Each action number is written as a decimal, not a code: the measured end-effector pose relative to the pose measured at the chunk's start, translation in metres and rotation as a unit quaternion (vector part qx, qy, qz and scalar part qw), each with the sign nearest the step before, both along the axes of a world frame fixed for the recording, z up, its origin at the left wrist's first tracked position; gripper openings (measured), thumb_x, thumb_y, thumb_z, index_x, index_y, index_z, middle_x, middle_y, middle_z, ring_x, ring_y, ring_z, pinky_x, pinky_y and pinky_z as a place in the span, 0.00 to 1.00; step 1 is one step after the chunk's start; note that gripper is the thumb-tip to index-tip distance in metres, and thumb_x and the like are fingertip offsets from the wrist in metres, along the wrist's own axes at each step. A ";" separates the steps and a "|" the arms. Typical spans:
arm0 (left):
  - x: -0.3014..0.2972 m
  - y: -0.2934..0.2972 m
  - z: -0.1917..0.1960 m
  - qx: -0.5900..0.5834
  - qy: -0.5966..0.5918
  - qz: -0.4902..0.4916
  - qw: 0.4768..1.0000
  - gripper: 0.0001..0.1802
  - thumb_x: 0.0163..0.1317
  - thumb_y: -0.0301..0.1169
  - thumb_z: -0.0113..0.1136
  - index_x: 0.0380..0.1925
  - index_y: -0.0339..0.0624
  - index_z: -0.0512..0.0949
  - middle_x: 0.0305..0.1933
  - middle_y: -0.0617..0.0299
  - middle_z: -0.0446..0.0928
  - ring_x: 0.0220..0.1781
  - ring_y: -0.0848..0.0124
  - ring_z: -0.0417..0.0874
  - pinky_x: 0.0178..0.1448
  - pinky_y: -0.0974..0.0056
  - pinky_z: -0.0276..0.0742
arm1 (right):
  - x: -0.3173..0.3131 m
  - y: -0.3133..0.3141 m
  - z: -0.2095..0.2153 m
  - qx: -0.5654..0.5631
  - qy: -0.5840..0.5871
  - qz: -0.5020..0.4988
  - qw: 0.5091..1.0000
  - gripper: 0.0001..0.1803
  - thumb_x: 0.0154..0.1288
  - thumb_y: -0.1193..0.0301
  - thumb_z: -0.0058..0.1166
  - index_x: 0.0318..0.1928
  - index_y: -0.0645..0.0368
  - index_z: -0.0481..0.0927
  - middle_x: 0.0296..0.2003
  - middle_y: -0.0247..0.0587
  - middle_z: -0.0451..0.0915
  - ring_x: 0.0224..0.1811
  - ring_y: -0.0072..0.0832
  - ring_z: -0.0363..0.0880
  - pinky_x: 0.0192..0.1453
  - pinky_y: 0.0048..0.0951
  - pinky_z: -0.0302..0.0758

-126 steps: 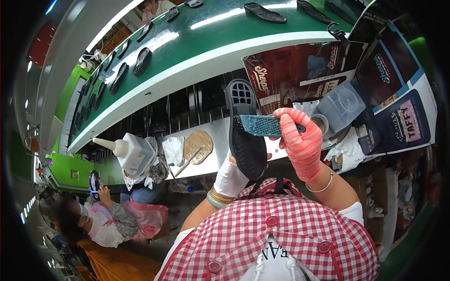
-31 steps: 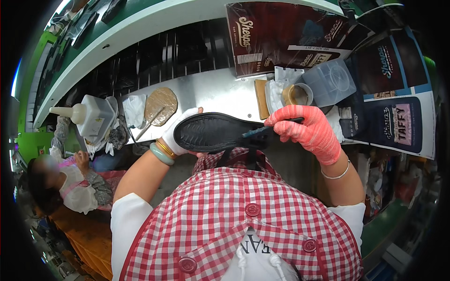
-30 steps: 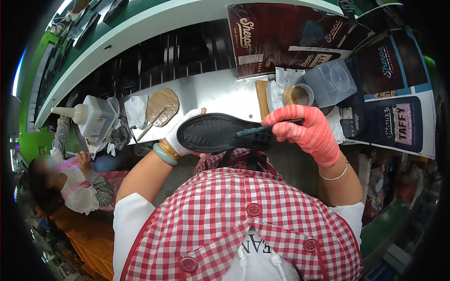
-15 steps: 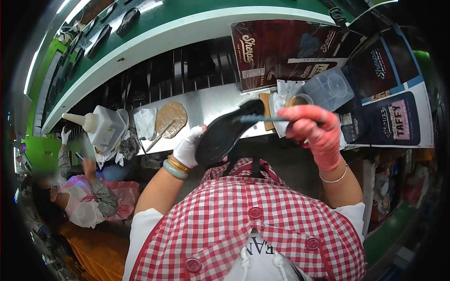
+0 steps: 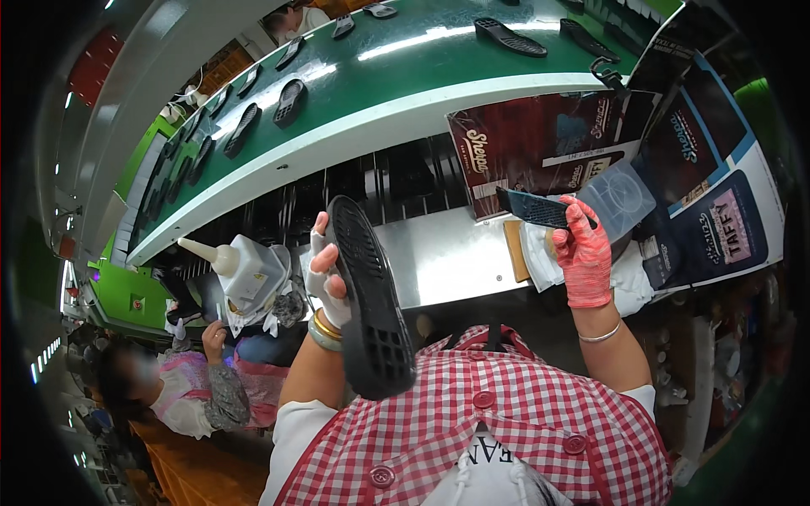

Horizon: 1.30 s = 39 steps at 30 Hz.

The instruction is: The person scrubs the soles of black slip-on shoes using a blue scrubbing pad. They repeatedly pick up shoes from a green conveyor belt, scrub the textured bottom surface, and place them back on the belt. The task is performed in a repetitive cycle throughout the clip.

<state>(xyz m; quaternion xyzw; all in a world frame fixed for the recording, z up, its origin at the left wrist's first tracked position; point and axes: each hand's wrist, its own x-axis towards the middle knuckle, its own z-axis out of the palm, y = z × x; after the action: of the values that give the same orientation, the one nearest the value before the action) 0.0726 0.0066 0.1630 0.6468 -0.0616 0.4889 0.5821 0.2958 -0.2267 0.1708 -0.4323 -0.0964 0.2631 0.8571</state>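
A black shoe sole (image 5: 371, 295) stands nearly upright before my chest, its ridged, patterned face showing. My left hand (image 5: 327, 274), in a white glove with bare fingertips, grips it along its left edge; the thumb is hidden. To the right, my right hand (image 5: 585, 257), in a red glove, pinches a flat dark strip (image 5: 533, 207) with a bluish textured face. The strip is held above a white cloth (image 5: 540, 261) and apart from the sole; I cannot tell its exact kind.
Beyond a metal worktop (image 5: 439, 261) runs a green conveyor belt (image 5: 405, 76) with several black soles. A white spouted bottle (image 5: 249, 274) stands left. Printed cardboard (image 5: 531, 152) and a clear plastic container (image 5: 620, 198) stand right. A co-worker (image 5: 190, 388) sits at far left.
My right hand has drawn the strip away from the sole, and its broad face now shows. My left hand has turned the sole more upright. The view has shifted, showing more conveyor.
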 end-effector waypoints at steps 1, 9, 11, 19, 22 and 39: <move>-0.005 0.002 0.008 0.019 0.013 -0.038 0.999 0.34 0.60 0.46 0.59 0.63 0.61 0.57 0.67 0.52 0.56 0.60 0.62 0.71 0.51 0.59 0.82 | 0.000 0.000 -0.002 -0.005 0.002 0.003 1.000 0.15 0.64 0.63 0.57 0.45 0.59 0.77 0.23 0.29 0.76 0.19 0.12 0.71 0.20 0.11 0.61; 0.007 0.005 0.042 0.352 -0.010 0.045 0.935 0.28 0.64 0.42 0.53 0.63 0.63 0.58 0.70 0.43 0.47 0.67 0.50 0.62 0.62 0.57 0.72 | 0.010 -0.002 -0.016 0.011 0.008 -0.003 1.000 0.13 0.65 0.65 0.55 0.45 0.60 0.77 0.22 0.29 0.75 0.20 0.14 0.71 0.23 0.12 0.63; 0.011 0.006 0.043 0.362 -0.023 0.044 0.931 0.29 0.65 0.42 0.52 0.64 0.59 0.57 0.70 0.38 0.47 0.67 0.47 0.61 0.65 0.57 0.67 | 0.013 -0.003 -0.017 0.003 0.021 -0.002 1.000 0.13 0.65 0.65 0.56 0.45 0.60 0.77 0.23 0.29 0.75 0.20 0.14 0.71 0.23 0.12 0.63; 0.038 0.022 0.055 0.277 0.021 -0.043 0.960 0.23 0.65 0.41 0.54 0.58 0.63 0.62 0.71 0.51 0.43 0.61 0.53 0.69 0.49 0.59 0.83 | 0.026 -0.001 -0.015 -0.003 0.032 -0.032 0.999 0.12 0.64 0.63 0.56 0.43 0.57 0.78 0.21 0.27 0.75 0.18 0.12 0.69 0.21 0.11 0.61; 0.052 0.019 0.061 -0.038 0.129 -0.154 0.979 0.30 0.59 0.34 0.60 0.60 0.54 0.60 0.65 0.52 0.57 0.58 0.59 0.72 0.52 0.59 0.79 | 0.027 -0.002 -0.016 -0.019 0.026 -0.048 0.998 0.12 0.65 0.62 0.55 0.43 0.55 0.78 0.20 0.25 0.74 0.18 0.10 0.69 0.19 0.10 0.59; 0.214 0.157 0.067 -0.123 0.279 -0.024 0.952 0.23 0.61 0.36 0.56 0.52 0.33 0.70 0.48 0.54 0.75 0.45 0.61 0.79 0.48 0.60 0.75 | 0.009 -0.015 -0.048 0.015 0.090 -0.182 0.979 0.11 0.63 0.64 0.57 0.42 0.56 0.78 0.25 0.26 0.73 0.19 0.11 0.70 0.22 0.10 0.65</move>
<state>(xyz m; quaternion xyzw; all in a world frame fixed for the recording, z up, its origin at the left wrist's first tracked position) 0.2870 0.1640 0.2300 0.6792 0.1477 0.2789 0.6626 0.3053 -0.2418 0.1225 -0.4046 0.0573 0.1392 0.9020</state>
